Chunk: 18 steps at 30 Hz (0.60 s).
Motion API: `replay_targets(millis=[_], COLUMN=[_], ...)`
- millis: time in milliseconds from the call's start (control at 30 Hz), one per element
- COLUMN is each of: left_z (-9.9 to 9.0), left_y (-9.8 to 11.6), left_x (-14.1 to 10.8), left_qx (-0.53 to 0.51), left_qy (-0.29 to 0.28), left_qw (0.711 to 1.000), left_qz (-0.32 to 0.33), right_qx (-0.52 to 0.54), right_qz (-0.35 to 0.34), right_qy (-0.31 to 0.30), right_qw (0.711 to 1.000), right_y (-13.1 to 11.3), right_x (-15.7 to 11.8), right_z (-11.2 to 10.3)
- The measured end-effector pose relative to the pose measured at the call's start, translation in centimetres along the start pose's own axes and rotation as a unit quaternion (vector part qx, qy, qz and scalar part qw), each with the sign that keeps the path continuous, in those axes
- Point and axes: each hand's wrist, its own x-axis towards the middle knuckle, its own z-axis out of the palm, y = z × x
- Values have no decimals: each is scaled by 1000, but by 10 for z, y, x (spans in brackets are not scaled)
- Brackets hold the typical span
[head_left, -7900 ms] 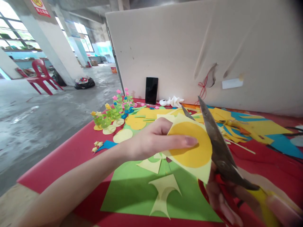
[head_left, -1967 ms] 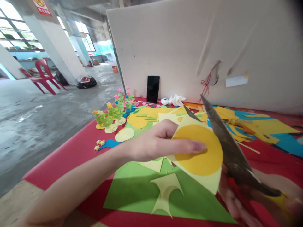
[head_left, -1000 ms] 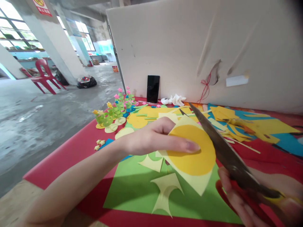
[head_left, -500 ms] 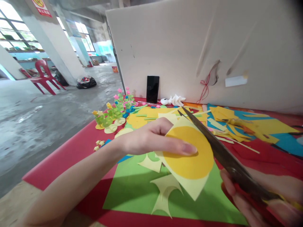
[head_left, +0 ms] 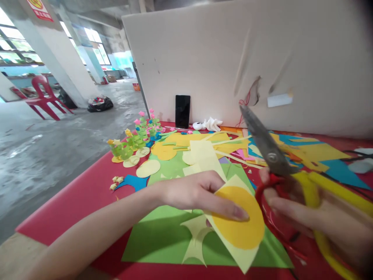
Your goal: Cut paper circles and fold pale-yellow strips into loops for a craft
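My left hand pinches a pale yellow paper piece with an orange-yellow paper circle lying on top of it, thumb pressed on the circle. In my right hand are scissors with red and yellow handles, fingers through the loops. Their blades point up and away, look closed together, and stand apart from the paper. Below the left hand, pale yellow offcuts with curved edges lie on a green sheet.
Small plant-like paper models with pink and yellow stars stand at the back left. A black phone leans on the white board. Paper strips and scraps cover the right rear. A blue scrap lies left.
My right hand has raised the scissors off the paper's edge, tips now higher and turned upward. My left hand has lowered slightly with the paper and circle.
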Motion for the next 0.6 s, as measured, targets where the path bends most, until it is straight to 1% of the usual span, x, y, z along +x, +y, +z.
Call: replay_targets(millis=[33,67,100,133,200,267,333,500,600], left_z=[2,4,6,8,10,10,11,11,11], left_y=[-3,-6,-9,-12,-15,-16,-17,-19,-18], left_x=[3,6,8,10,12,14,15,17,17], left_qx=[-3,-8,-9,-4,10,34,60,67,52], left_qy=[-6,-10,-11,-12,-13,-12,-7,28,38], left_qw=[1000,1000,999,999,999,998,997,996,997], left_qz=[-16,-27,-35,-41,-47,-52,-54,-51,-41], right_qx=[22,40,47,56,85,118,142,180,189], right_qz=[6,16,9,11,16,22,25,82,90], right_qy=[-45,-113,-151,-179,-199,-208,-212,-143,-122], right_qw=[999,993,987,982,976,971,966,970,970], right_y=[-1,0,4,9,21,28,27,6,-1], right_x=[3,6,9,10,10,7,5,-2,-6], right_z=[3,5,6,7,8,9,11,8,5])
